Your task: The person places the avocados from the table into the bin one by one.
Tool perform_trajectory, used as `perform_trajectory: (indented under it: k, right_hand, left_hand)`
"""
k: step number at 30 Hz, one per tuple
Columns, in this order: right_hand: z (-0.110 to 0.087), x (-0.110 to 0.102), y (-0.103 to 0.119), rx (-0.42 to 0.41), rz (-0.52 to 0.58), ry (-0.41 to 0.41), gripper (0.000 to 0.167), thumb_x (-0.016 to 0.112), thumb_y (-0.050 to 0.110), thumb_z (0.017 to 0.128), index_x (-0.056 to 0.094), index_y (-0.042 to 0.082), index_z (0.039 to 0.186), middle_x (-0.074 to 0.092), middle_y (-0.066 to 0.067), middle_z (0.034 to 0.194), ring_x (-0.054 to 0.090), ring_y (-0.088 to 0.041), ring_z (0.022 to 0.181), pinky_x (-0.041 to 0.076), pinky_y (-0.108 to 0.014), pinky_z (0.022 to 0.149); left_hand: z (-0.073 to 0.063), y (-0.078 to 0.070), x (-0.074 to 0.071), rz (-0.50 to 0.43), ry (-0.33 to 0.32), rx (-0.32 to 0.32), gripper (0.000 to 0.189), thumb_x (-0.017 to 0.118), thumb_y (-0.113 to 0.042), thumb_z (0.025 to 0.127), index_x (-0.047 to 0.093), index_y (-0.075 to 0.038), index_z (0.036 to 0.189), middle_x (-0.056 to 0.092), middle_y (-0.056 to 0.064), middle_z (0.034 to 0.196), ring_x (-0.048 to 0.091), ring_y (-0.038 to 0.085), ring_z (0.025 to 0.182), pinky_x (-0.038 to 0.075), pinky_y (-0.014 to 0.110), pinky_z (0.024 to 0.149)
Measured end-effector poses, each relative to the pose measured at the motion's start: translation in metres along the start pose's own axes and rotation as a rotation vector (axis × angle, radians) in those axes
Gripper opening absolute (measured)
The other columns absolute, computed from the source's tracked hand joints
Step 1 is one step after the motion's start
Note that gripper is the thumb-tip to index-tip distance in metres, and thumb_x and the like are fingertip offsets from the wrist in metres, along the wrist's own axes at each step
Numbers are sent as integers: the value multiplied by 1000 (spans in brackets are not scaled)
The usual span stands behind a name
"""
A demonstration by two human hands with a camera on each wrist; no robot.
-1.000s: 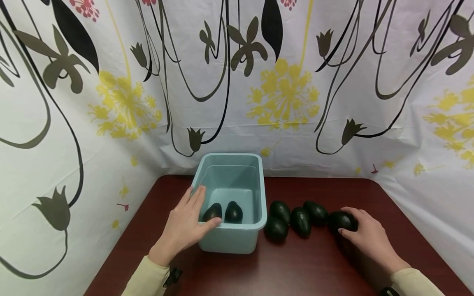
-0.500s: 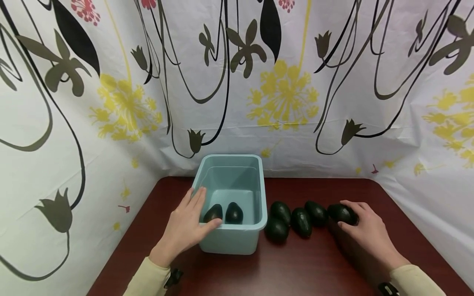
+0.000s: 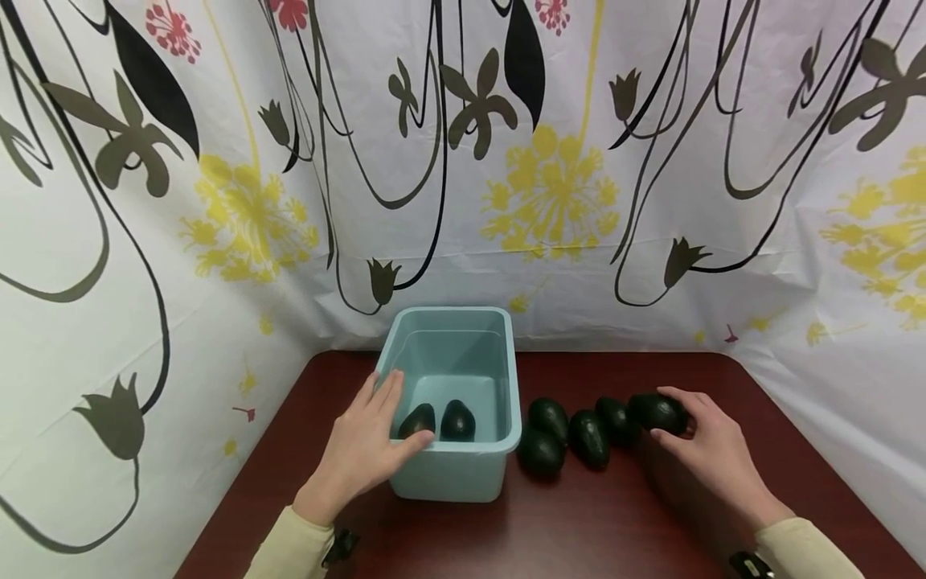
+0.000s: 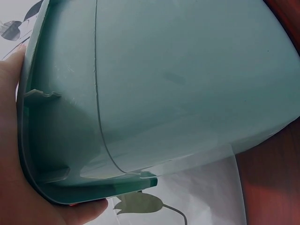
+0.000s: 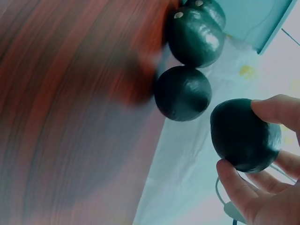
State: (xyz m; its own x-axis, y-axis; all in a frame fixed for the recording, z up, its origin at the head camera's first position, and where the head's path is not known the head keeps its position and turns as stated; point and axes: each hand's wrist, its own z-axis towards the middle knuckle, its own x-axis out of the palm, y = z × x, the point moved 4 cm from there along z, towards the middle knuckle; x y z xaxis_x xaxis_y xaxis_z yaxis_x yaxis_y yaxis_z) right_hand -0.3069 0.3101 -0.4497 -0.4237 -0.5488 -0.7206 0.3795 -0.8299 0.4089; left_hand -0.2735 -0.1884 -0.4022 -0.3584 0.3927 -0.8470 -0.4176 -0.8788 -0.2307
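Note:
My left hand (image 3: 358, 446) rests with straight fingers on the left rim of the light-blue plastic bin (image 3: 448, 480), its thumb across the front rim. In the left wrist view, that hand (image 4: 11, 183) lies along the bin's edge. Two dark green avocados (image 3: 458, 420) lie inside near the front wall. At the right, my right hand (image 3: 712, 446) holds an avocado (image 3: 657, 412) between thumb and fingers. The right wrist view shows this held avocado (image 5: 243, 133) apart from the neighbouring avocado (image 5: 183, 93).
Several avocados (image 3: 589, 438) lie grouped on the dark red-brown table (image 3: 579, 523) beside the bin's right wall. A white patterned cloth (image 3: 463, 233) hangs behind the table and along its sides.
My right hand has lifted the avocado slightly and moved it left, so it overlaps its neighbour in the head view. The left hand stays on the bin. The head view has tilted up slightly.

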Motion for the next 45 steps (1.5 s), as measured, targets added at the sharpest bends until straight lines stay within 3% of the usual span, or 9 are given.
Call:
perform_trajectory:
  k: [7, 19, 28, 34, 45]
  right_hand:
    - [1, 2, 10, 14, 55, -3, 64, 88, 24, 80, 61, 22, 138, 59, -1, 122, 59, -12, 93, 45, -12, 71]
    - [8, 3, 29, 17, 139, 11, 63, 87, 23, 82, 60, 28, 139, 56, 3, 125, 58, -8, 103, 48, -9, 78]
    - [18, 4, 47, 3, 215, 16, 63, 85, 23, 83, 58, 33, 140, 55, 6, 125, 59, -6, 106, 49, -10, 80]
    - [25, 7, 60, -24, 235, 21, 65, 87, 21, 82, 59, 30, 139, 56, 9, 126, 59, -5, 108, 48, -9, 80]
    - [33, 11, 83, -46, 299, 25, 65, 87, 24, 81, 59, 33, 139, 57, 10, 126, 61, -5, 106, 55, -26, 83]
  left_hand:
    - [3, 2, -2, 6, 3, 1, 99, 50, -78, 89, 33, -8, 158, 37, 9, 159, 28, 35, 148, 48, 59, 95]
    - [0, 3, 1, 2, 1, -12, 98, 55, -74, 89, 33, -9, 158, 37, 10, 159, 28, 35, 148, 49, 59, 93]
    - [0, 2, 1, 0, 12, -11, 99, 49, -78, 89, 31, -9, 159, 35, 9, 160, 26, 34, 148, 48, 58, 95]
    - [0, 3, 3, 2, 16, -13, 100, 47, -79, 89, 32, -9, 159, 35, 9, 160, 26, 33, 149, 48, 58, 96]
    - [0, 3, 3, 0, 4, -10, 100, 48, -79, 88, 32, -9, 158, 35, 8, 160, 27, 34, 148, 49, 58, 94]
